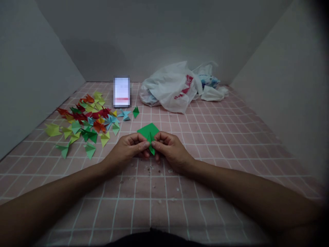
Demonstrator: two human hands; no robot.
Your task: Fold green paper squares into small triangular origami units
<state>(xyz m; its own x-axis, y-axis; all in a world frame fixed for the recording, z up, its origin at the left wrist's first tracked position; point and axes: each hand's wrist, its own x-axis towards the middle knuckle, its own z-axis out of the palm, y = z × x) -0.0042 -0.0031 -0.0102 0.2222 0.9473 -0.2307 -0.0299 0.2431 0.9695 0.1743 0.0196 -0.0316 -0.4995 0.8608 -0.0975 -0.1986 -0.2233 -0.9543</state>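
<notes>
A folded sheet of bright green origami paper (148,131) stands between my two hands, low over the pink grid mat (164,206). My left hand (128,149) pinches its lower point between thumb and fingers from the left. My right hand (168,147) pinches the same paper from the right, the fingertips nearly meeting. Part of the paper's lower end is hidden behind my fingers. A heap of folded paper pieces (84,120) in red, yellow, green and blue lies to the left of my hands, out of reach of neither touching.
A phone with a blurred screen (121,92) lies at the back of the mat. White plastic bags (171,87) are bunched at the back right. Pale walls (36,68) rise on the left, back and right. Small crumbs dot the mat below my hands.
</notes>
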